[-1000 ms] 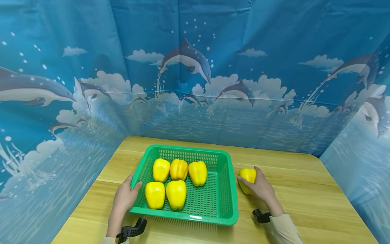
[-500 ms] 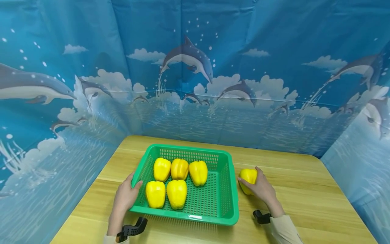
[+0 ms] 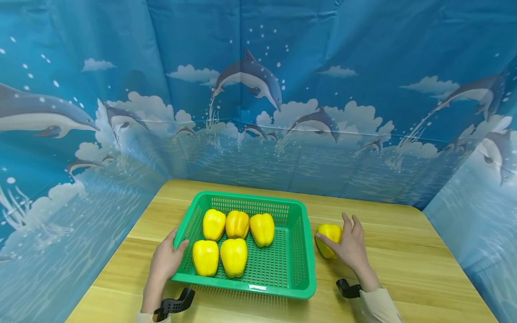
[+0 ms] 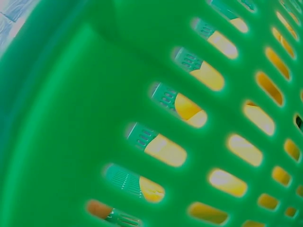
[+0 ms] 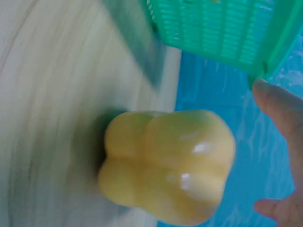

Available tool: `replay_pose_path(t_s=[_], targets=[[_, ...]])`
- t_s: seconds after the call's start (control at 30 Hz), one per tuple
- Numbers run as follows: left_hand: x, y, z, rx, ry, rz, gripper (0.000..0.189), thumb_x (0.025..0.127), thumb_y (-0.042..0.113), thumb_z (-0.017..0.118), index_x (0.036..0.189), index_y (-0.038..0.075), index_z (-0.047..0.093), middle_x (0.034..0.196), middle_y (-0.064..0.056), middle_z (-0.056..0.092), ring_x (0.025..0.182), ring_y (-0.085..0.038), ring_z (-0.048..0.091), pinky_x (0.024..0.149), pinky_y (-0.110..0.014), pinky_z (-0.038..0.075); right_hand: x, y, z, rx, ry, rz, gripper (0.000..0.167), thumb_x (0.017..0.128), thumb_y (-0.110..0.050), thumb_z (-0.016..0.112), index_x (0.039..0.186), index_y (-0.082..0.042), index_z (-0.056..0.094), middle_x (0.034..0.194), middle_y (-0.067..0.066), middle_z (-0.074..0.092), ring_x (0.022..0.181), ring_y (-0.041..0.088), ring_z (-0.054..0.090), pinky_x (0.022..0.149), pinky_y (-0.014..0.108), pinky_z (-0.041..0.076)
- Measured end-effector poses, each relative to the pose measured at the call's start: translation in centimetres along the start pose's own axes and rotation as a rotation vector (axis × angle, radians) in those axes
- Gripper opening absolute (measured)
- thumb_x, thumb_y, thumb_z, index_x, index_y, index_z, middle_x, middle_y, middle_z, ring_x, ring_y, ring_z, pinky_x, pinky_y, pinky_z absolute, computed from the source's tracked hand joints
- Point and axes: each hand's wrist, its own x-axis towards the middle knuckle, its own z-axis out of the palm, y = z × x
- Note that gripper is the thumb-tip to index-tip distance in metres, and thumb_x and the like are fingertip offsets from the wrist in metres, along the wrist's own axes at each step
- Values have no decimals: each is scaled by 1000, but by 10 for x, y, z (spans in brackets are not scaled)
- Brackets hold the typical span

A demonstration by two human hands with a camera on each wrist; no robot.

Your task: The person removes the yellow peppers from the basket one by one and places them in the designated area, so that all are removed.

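Observation:
A green plastic basket (image 3: 278, 292) with slotted walls stands on the table, holding several yellow bell peppers (image 3: 233, 258) in two rows at its left and middle. My left hand (image 3: 164, 258) grips its left rim, thumb over the inner side and fingers mostly hidden outside. The left wrist view is filled by the basket's wall (image 4: 71, 118), with yellow showing through the slots. Right of the basket, a single yellow bell pepper (image 3: 328, 234) lies on the table. My right hand (image 3: 354, 249) is beside it, fingers spread and raised, thumb overlapping the pepper in the head view.
The wooden table (image 3: 404, 264) extends to the right of the hand and behind the basket. A blue curtain (image 3: 258, 152) printed with dolphins hangs around its back and sides. Black camera mounts (image 3: 175, 306) sit on both wrists.
The right hand's fingers have lifted off the lone bell pepper and spread apart. The pepper stays in about the same place. The left hand and the basket have not visibly moved.

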Motion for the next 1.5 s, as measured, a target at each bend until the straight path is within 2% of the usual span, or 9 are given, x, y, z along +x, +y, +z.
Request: replay_pose_path(t_s=[0.2, 0.3, 0.37, 0.5, 0.7, 0.83, 1.1, 1.33, 1.5], targets=[[0, 1, 0, 0, 4, 11, 55, 98, 17, 53, 142, -9, 33, 109, -30, 60, 75, -30, 61, 79, -53, 46, 2, -15, -8, 63, 172, -152, 80, 85, -35, 72, 141, 6, 34, 144, 34, 19, 128, 55, 18, 94, 69, 21], [-1, 2, 0, 1, 4, 9, 55, 98, 17, 53, 142, -9, 33, 119, -32, 55, 90, -38, 61, 83, -56, 45, 10, -31, -15, 80, 180, -221, 68, 87, -32, 70, 137, 4, 42, 143, 31, 27, 128, 52, 22, 94, 68, 23], [-1, 1, 0, 2, 3, 6, 55, 98, 17, 53, 142, -9, 33, 124, -33, 52, 99, -42, 59, 84, -56, 44, 17, -43, -20, 73, 141, -254, 62, 89, -33, 67, 135, 3, 45, 141, 30, 31, 127, 51, 25, 94, 67, 24], [-2, 0, 1, -3, 1, 1, 55, 98, 17, 53, 142, -9, 32, 126, -32, 51, 101, -42, 58, 83, -55, 45, 31, -70, -25, 37, 10, -302, 58, 92, -37, 62, 133, 2, 49, 136, 26, 40, 124, 46, 35, 95, 63, 29], [-3, 1, 1, -4, -2, -5, 56, 98, 18, 53, 142, -9, 32, 127, -33, 50, 101, -42, 58, 82, -55, 45, 43, -104, -21, -76, -186, -345, 62, 90, -42, 63, 136, -3, 48, 129, 21, 50, 111, 39, 51, 85, 55, 44], [-3, 2, 0, -5, 1, -10, 56, 98, 17, 53, 142, -9, 32, 127, -33, 51, 101, -42, 58, 82, -55, 46, 50, -120, -15, -115, -296, -345, 68, 89, -47, 62, 139, -3, 45, 135, 21, 47, 114, 39, 51, 86, 54, 44], [-2, 3, -2, -7, 10, -6, 56, 97, 17, 54, 141, -10, 33, 120, -33, 55, 87, -34, 63, 75, -51, 49, 61, -137, -2, -121, -470, -306, 74, 89, -47, 63, 142, -2, 40, 141, 21, 42, 124, 38, 44, 95, 53, 39], [-1, 5, -4, -45, -12, -18, 58, 98, 20, 53, 142, -12, 31, 128, -34, 48, 105, -44, 56, 82, -53, 47, 66, -150, 13, -119, -598, -234, 79, 87, -48, 65, 145, -4, 35, 142, 21, 41, 124, 38, 44, 95, 52, 40], [-1, 4, -4, -98, -21, -33, 62, 101, 34, 47, 147, -3, 28, 138, -31, 40, 122, -46, 43, 94, -58, 38, 68, -148, 26, -131, -670, -195, 83, 86, -48, 66, 147, -3, 31, 144, 20, 38, 128, 38, 40, 97, 51, 38]])
